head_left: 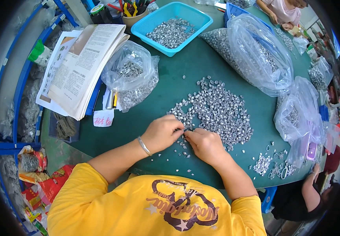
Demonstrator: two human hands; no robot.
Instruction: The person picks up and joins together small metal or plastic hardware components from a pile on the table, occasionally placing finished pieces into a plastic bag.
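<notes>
My left hand (163, 132), with a silver bangle (143, 145) at its wrist, is closed in a pinch at the near edge of a pile of small silver metal pieces (221, 112). Close beside it, my right hand (206, 144) pinches too, and the fingertips of both almost meet. Whatever is between the fingers is too small and hidden to make out. The pile spreads beyond and to the right of the hands on a green tabletop (150, 112). A few loose metal bits (183, 152) lie just below the fingertips.
A blue plastic basket (136, 28) of metal pieces stands at the back. Clear bags (256, 59) of parts line the right; another bag (132, 74) and papers (85, 63) lie left. Small scraps and rings (262, 164) are at right. Two other people (284, 11) sit at the table.
</notes>
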